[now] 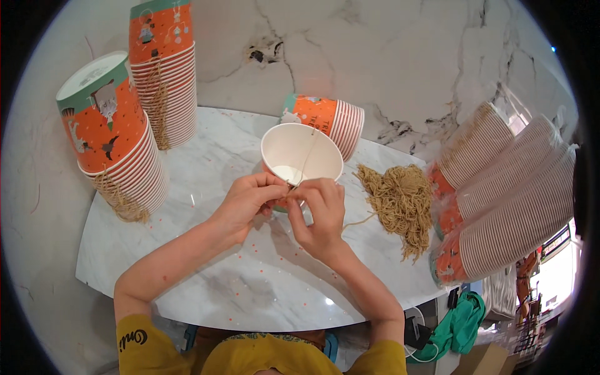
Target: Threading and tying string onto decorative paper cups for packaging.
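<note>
Centrally, two hands (253, 199) (320, 214), one cup (282, 147), one string (307, 154)

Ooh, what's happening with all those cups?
A person's left hand and right hand pinch thin tan string at the near rim of a round paper cup, white inside. On the white marble-patterned table, a tangled tan string heap lies to the right. Orange-and-white paper cup stacks stand at left; plastic-wrapped cup stacks are at right.

Smooth paper cup (278, 149), rough fibrous twine (403, 197)
</note>
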`<state>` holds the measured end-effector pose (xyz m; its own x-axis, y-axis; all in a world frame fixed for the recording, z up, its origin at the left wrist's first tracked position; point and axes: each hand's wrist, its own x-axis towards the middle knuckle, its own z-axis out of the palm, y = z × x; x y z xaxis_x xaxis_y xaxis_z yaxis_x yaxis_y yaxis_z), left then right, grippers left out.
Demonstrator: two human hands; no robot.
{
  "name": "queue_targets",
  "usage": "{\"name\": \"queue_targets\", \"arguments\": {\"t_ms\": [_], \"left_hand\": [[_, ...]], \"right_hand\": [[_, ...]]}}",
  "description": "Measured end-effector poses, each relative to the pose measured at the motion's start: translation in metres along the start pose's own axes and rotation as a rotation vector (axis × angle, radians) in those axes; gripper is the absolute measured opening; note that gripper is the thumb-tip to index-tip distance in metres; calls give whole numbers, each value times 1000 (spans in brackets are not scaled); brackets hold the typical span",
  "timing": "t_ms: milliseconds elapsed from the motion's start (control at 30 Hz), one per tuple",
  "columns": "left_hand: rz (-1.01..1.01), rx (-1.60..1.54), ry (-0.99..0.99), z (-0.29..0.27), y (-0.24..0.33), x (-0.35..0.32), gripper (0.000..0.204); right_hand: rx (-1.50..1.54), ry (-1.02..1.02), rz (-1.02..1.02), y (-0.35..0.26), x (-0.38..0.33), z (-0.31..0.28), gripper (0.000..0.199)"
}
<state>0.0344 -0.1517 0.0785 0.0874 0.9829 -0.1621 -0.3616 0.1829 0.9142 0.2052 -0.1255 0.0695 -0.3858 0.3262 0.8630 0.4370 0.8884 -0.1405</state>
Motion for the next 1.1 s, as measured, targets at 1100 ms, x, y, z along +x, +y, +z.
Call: {"name": "queue_targets", "arguments": {"t_ms": [1100], "left_hand": [[977, 980, 77, -13, 20, 0, 16]], "right_hand": [[173, -170, 237, 9, 16, 10, 4]]}}
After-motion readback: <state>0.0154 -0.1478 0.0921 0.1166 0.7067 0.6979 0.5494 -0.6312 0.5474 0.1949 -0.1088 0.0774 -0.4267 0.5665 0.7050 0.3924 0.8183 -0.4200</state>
